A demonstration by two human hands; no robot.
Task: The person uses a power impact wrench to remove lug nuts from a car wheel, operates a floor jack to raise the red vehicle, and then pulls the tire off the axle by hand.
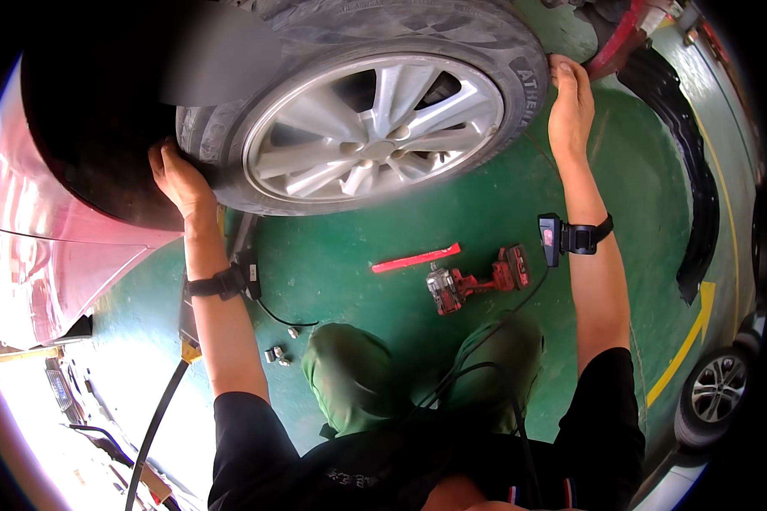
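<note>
A car wheel (382,150), a black tyre on a silver multi-spoke rim, is held tilted in front of me at the wheel arch of a red car (77,243). My left hand (181,180) grips the tyre's left edge, its fingers curled behind the tread and partly hidden. At the tyre's right edge my right hand (572,111) presses close, fingertips bent round the tread. Below the wheel, a red cordless impact wrench (466,285) lies on the green floor beside a flat red strip (416,257). Several small metal nuts (278,354) sit left of my knees.
A long curved black plastic liner (697,170) lies to the right. Beyond it stands another car's wheel (717,397), near a yellow floor line (682,351). A black hose or handle (158,430) runs at lower left. Cables cross my lap.
</note>
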